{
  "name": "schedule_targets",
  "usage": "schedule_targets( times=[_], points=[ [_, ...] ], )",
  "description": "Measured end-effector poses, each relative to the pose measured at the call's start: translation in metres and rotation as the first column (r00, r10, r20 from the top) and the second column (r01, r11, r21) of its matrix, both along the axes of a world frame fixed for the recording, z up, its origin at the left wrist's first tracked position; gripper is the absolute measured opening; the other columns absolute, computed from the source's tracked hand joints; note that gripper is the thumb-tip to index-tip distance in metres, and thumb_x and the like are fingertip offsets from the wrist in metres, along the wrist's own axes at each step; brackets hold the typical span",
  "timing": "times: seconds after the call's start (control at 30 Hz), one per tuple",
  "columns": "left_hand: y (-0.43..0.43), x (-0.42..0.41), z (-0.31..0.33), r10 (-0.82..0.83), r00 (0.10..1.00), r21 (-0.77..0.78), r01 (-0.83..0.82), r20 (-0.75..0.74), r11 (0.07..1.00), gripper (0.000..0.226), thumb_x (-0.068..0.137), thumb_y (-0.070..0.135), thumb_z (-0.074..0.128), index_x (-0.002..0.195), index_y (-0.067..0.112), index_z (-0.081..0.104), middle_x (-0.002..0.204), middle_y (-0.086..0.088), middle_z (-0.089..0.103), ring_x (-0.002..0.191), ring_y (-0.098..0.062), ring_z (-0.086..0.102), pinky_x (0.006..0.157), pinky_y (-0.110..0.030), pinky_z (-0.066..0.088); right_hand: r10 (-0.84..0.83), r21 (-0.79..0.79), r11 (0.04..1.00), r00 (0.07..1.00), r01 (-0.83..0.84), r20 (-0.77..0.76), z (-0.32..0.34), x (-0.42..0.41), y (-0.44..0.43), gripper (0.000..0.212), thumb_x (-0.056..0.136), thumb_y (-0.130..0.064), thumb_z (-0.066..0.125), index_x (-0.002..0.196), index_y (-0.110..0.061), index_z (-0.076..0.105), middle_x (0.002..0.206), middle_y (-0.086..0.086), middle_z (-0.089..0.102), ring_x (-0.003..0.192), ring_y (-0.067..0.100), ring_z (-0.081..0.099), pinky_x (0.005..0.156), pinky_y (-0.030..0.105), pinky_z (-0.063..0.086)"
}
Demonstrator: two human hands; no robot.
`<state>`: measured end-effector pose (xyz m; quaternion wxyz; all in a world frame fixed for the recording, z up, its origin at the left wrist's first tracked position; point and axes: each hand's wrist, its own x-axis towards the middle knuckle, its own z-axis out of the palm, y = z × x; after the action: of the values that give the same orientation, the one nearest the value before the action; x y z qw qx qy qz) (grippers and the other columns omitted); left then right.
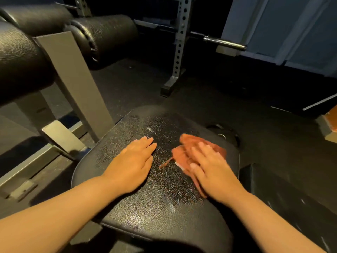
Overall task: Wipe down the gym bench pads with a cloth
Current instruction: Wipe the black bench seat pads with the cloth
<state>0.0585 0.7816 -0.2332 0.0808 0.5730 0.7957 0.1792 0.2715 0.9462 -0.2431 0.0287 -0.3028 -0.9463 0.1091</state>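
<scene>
My left hand (135, 160) lies flat on the black bench pad (145, 207) in the lower middle of the frame, palm down, fingers straight and close together, holding nothing. My right hand (212, 169) is just to the right of it, also palm down, with its fingers stretched out and a little spread, pressing an orange cloth (189, 143) against the pad's right side near its edge. The cloth is bunched under my palm and fingers, sticks out beyond my fingertips toward the top of the frame, and trails a thin loose thread to the left between my two hands. The pad's grained surface shines under the light, with a pale smear near the lower centre. In the upper left are thick black roller pads (102, 36) on a grey metal frame (76, 83). A perforated grey upright (179, 44) stands at the top centre, with a steel bar end (225, 42) to its right, above the dark floor (237, 92).
</scene>
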Motion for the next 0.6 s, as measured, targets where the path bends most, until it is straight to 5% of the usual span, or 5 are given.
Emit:
schedule_targets(
  times=[0.1,0.3,0.43,0.5,0.6],
  points=[
    [-0.001,0.003,-0.003,-0.013,0.997,-0.026,0.011,-0.078,1.000,0.066,0.097,0.048,0.012,0.156,0.022,0.030,0.164,0.005,0.019,0.153,-0.012,0.009,0.123,-0.028,0.000,-0.109,0.012,0.994,0.994,0.109,0.012,-0.003,-0.023,-0.020,0.079,0.088,-0.058,0.000,0.160,-0.027,0.015,0.169,0.002,0.002,0.155,0.024,-0.003,0.125,0.042,0.000],
    [-0.016,0.000,-0.003,-0.022,0.996,-0.028,0.020,-0.088,0.999,0.080,0.088,0.053,0.002,0.157,0.023,0.027,0.165,0.009,0.015,0.152,-0.009,0.008,0.120,-0.022,-0.004,0.285,-0.057,0.956,0.958,-0.287,-0.037,0.000,-0.012,-0.053,0.070,0.095,-0.070,0.019,0.158,-0.040,0.018,0.168,-0.012,0.002,0.154,0.010,-0.007,0.126,0.039,0.003],
    [-0.036,-0.024,-0.003,0.048,0.993,-0.022,-0.051,-0.107,0.998,0.080,0.088,0.055,0.001,0.157,0.023,0.026,0.164,0.011,0.013,0.152,-0.009,0.008,0.119,-0.021,-0.004,0.079,0.011,0.997,0.995,-0.080,0.060,0.002,-0.047,-0.018,0.096,0.079,-0.089,0.001,0.160,-0.037,0.006,0.168,-0.003,-0.006,0.155,0.018,-0.010,0.126,0.042,0.001],
    [-0.040,-0.032,-0.004,0.087,0.991,-0.008,-0.088,-0.098,0.996,0.081,0.087,0.055,0.002,0.157,0.021,0.026,0.164,0.009,0.013,0.152,-0.008,0.008,0.119,-0.021,-0.004,-0.042,0.020,0.999,0.995,0.041,0.090,0.000,-0.083,-0.026,0.082,0.091,-0.077,0.008,0.160,-0.033,0.003,0.168,0.003,-0.010,0.154,0.026,-0.014,0.125,0.044,-0.006],
    [-0.040,-0.033,-0.004,0.127,0.991,0.029,-0.126,-0.049,0.992,0.073,0.092,0.051,0.010,0.157,0.021,0.026,0.164,0.008,0.016,0.151,-0.006,0.007,0.119,-0.019,-0.004,0.106,0.016,0.994,0.994,-0.106,0.033,0.002,-0.108,-0.060,0.075,0.095,-0.069,0.010,0.160,-0.033,0.003,0.168,0.002,-0.011,0.153,0.027,-0.018,0.124,0.045,-0.009]
  ],
)
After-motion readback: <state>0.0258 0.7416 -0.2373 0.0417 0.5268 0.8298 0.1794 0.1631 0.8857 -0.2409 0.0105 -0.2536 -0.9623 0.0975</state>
